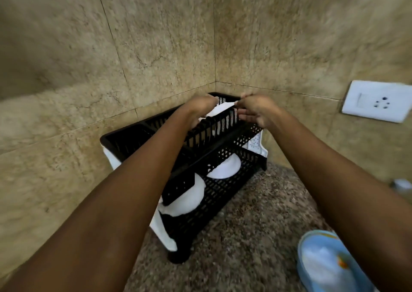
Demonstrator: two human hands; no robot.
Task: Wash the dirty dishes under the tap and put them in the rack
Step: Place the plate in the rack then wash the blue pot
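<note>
A black two-tier dish rack [133,135] stands in the corner of the counter. My left hand [199,107] and my right hand [256,111] both hold a white plate [219,110] by its rim, upright in the slots of the rack's upper tier. My left hand grips its left edge and my right hand pinches its top right edge. Two white bowls lie upside down on the lower tier, one at the front left [191,197] and one further back [226,166].
A blue bowl [327,262] with white foam stands on the speckled granite counter [249,236] at the lower right. A white wall socket [376,101] is on the right tiled wall. Beige tiled walls close the corner behind the rack.
</note>
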